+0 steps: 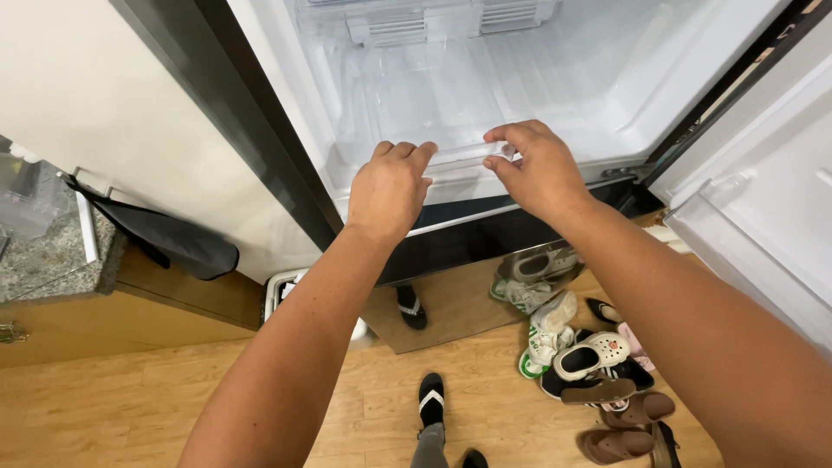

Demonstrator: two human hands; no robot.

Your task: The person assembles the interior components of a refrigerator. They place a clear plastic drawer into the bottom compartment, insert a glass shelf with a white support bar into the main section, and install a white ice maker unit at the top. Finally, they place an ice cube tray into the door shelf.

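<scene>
Grip of both hands, left (387,192) and right (539,170), curls over the clear, smooth plastic drawer (459,156) rim.

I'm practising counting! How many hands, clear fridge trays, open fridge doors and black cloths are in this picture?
Hands: 2 (left hand, right hand, fingers on the tray's front edge)
Clear tray: 1
Open fridge door: 1
Black cloth: 1
Total: 5
</scene>
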